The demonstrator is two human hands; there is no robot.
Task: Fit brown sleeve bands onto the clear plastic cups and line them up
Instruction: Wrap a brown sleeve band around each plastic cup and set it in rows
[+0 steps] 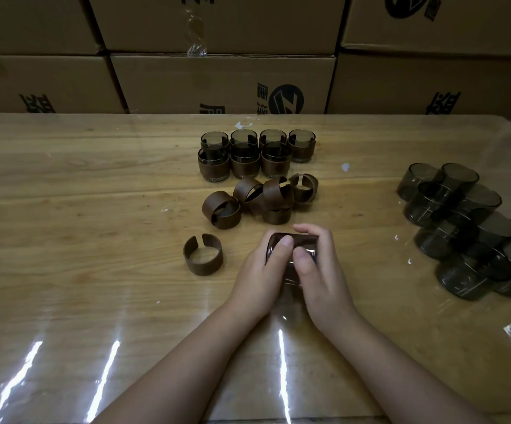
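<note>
both hands, left hand and right hand, curled round smoky plastic cup, thumbs pressing brown sleeve band on. cup looks light, slick, slightly flexible; best gripped by sidewall. band springy, split.

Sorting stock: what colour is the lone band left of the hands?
Dark brown; the band shows best in the head view.

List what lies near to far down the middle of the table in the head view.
Left hand and right hand gripping a cup → pile of loose brown bands → sleeved cups in two rows → cardboard boxes. Lone band and bare cups overlap these in depth, so omitted.
</note>
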